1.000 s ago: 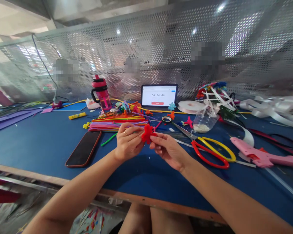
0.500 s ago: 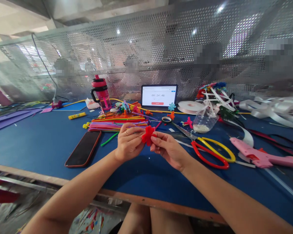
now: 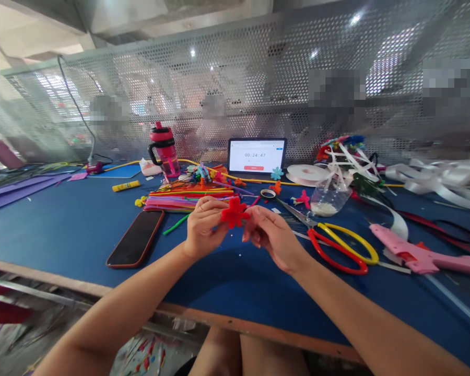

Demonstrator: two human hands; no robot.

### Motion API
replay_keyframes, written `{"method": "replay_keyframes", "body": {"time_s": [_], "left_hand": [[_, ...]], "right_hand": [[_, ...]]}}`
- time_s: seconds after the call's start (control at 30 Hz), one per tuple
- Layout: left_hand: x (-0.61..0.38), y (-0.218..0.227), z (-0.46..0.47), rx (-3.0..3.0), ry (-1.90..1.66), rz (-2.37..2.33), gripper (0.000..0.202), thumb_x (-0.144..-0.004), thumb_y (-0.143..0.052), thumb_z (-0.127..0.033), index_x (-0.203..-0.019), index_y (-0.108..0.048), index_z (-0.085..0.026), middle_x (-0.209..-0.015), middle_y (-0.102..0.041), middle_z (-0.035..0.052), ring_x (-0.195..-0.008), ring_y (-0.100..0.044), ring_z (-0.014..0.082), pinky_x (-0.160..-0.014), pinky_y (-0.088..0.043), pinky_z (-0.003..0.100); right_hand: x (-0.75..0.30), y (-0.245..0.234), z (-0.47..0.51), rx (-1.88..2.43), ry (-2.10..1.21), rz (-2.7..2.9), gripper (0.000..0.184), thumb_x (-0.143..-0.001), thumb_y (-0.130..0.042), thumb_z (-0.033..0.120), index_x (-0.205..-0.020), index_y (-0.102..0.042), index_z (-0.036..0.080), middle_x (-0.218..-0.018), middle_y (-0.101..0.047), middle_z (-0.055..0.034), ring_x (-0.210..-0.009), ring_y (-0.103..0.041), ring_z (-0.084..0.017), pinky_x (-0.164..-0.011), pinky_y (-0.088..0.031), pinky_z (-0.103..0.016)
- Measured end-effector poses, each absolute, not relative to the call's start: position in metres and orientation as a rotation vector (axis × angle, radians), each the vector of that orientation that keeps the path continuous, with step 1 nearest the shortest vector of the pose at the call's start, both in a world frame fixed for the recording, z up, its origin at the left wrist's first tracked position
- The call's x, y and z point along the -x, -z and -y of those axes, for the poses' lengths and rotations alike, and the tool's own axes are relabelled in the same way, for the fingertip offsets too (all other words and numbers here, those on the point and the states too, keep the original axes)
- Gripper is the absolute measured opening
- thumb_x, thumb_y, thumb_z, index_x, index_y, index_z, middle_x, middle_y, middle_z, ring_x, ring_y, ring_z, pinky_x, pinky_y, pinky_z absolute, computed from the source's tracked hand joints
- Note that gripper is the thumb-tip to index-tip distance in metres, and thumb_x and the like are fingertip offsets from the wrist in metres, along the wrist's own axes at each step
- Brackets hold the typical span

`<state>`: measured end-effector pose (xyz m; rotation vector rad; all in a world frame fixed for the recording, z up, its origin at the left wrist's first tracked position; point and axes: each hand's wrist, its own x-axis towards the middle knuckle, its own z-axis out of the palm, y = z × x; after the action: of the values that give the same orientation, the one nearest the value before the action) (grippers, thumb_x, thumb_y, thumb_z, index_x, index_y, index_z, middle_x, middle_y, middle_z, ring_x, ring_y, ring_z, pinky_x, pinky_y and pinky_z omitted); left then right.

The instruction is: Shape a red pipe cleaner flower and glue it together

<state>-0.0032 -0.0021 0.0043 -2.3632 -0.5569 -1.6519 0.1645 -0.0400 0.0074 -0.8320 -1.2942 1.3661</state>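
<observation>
Over the middle of the blue table, my left hand (image 3: 206, 230) pinches a red pipe-cleaner flower (image 3: 234, 213) from its left side. Its fuzzy petals face me, and a ring shows on one finger. My right hand (image 3: 272, 235) is at the flower's right side, fingers curled, with the fingertips at the rightmost petal. Behind my left hand lies a bundle of colored pipe cleaners (image 3: 180, 201). A short green pipe cleaner (image 3: 176, 224) is just left of that hand. Scissors (image 3: 339, 243) with red and yellow handles lie right of my right hand.
A phone (image 3: 136, 239) lies at left, near a yellow glue stick (image 3: 126, 186). Behind stand a pink bottle (image 3: 166, 151) and a tablet (image 3: 257, 155) showing a timer. At right are a pink glue gun (image 3: 419, 250), a bag of beads (image 3: 327, 201) and white ribbon (image 3: 438, 180).
The red flower has turned to face me more fully and shifted slightly left. My right thumb has come off its front, and the right fingers have drawn back toward the petal's edge.
</observation>
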Motion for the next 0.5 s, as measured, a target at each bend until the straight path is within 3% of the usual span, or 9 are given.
{"method": "replay_keyframes", "body": {"time_s": [0.17, 0.23, 0.37, 0.5], "left_hand": [[0.004, -0.006, 0.001, 2.377, 1.756, 0.580, 0.014, -0.079, -0.055, -0.014, -0.067, -0.061, -0.019, -0.069, -0.068, 0.0013, -0.070, -0.062, 0.0126, -0.070, -0.047, 0.030], [0.005, -0.007, 0.000, 2.379, 1.763, 0.576, 0.013, -0.078, -0.056, -0.013, -0.068, -0.062, -0.018, -0.069, -0.068, 0.0018, -0.070, -0.061, 0.0126, -0.070, -0.047, 0.030], [0.004, -0.006, 0.001, 2.356, 1.748, 0.554, 0.013, -0.077, -0.055, -0.011, -0.069, -0.061, -0.019, -0.070, -0.068, 0.0016, -0.073, -0.062, 0.0127, -0.072, -0.047, 0.031], [0.002, -0.004, 0.001, 2.346, 1.685, 0.499, 0.015, -0.076, -0.053, -0.007, -0.069, -0.061, -0.018, -0.067, -0.068, 0.0006, -0.073, -0.063, 0.0131, -0.073, -0.047, 0.031]], "right_hand": [[-0.171, -0.013, 0.049, 0.909, -0.398, 1.648, 0.012, -0.079, -0.059, 0.033, -0.081, -0.057, 0.021, -0.064, -0.059, 0.0014, -0.058, -0.050, -0.010, -0.057, -0.040, -0.025], [-0.169, -0.015, 0.054, 0.904, -0.261, 1.693, 0.010, -0.078, -0.060, 0.030, -0.075, -0.061, 0.021, -0.067, -0.060, 0.0000, -0.061, -0.051, -0.011, -0.061, -0.041, -0.027], [-0.159, -0.013, 0.056, 0.955, -0.732, 1.537, 0.015, -0.078, -0.060, 0.034, -0.082, -0.064, 0.021, -0.070, -0.064, -0.0017, -0.060, -0.055, -0.012, -0.054, -0.041, -0.026], [-0.150, -0.008, 0.053, 0.861, -1.221, 1.187, 0.019, -0.071, -0.067, 0.036, -0.079, -0.065, 0.019, -0.060, -0.061, 0.0002, -0.054, -0.052, -0.009, -0.045, -0.032, -0.021]]}}
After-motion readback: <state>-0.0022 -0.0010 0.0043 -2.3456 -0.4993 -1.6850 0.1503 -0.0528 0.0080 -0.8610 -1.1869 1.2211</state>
